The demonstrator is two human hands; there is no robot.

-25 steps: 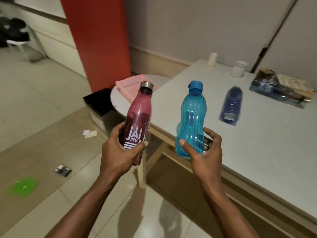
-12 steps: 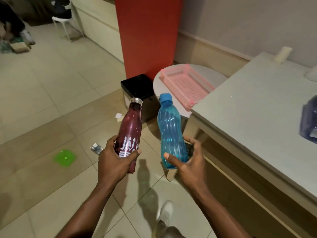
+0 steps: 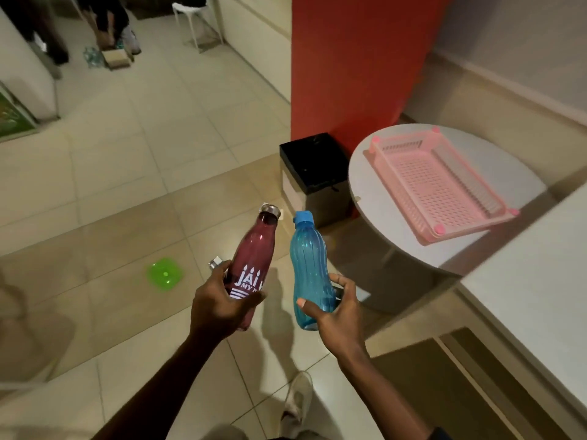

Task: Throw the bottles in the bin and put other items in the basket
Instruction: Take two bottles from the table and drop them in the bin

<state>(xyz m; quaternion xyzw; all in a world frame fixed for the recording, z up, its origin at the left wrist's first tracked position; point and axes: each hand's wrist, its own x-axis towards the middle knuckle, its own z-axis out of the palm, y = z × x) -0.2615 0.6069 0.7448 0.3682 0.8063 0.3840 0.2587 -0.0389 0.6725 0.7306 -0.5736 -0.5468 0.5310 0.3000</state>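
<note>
My left hand (image 3: 219, 304) grips a maroon bottle (image 3: 254, 249) with white lettering and a metal cap, tilted to the right. Beside it my right hand (image 3: 338, 308) holds a blue plastic bottle (image 3: 308, 258) with a blue cap by its lower part. Both bottles hang over the floor, a short way in front of the black-topped bin (image 3: 313, 166), which stands against the red pillar. An empty pink perforated basket (image 3: 441, 182) lies on the round white table (image 3: 365, 176) to the right of the bin.
A green lid (image 3: 165, 274) and a small silver item (image 3: 215, 263) lie on the tiled floor left of my hands. The big white table's edge (image 3: 524, 281) runs along the right. My shoe (image 3: 297, 404) shows below. Another person's legs (image 3: 57, 30) and a white stool (image 3: 197, 20) are far back.
The view has swung left and down, away from the big table; the bin and the basket are now closer and fuller in view. Both hands still hold their bottles, now nearer the bin.
</note>
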